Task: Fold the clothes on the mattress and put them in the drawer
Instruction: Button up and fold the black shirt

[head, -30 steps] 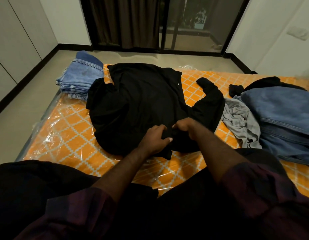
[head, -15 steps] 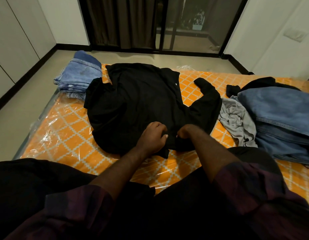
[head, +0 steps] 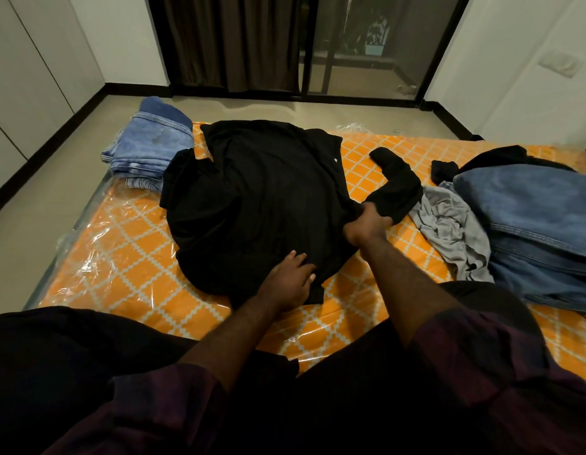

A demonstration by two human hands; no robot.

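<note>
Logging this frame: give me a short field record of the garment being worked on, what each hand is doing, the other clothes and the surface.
garment in work: black long-sleeved shirt, spread out, one sleeve lying out to the side
left: left hand rests flat on the shirt's near hem
right: right hand grips the fabric at the base of that sleeve
done: folded blue jeans, stacked at the far left corner
waiting: denim heap and grey garment, to the right
surface: orange patterned mattress in clear plastic wrap

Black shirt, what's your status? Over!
Left hand presses black shirt flat. Right hand grips it by the sleeve. Grey garment lies against that sleeve.
</note>
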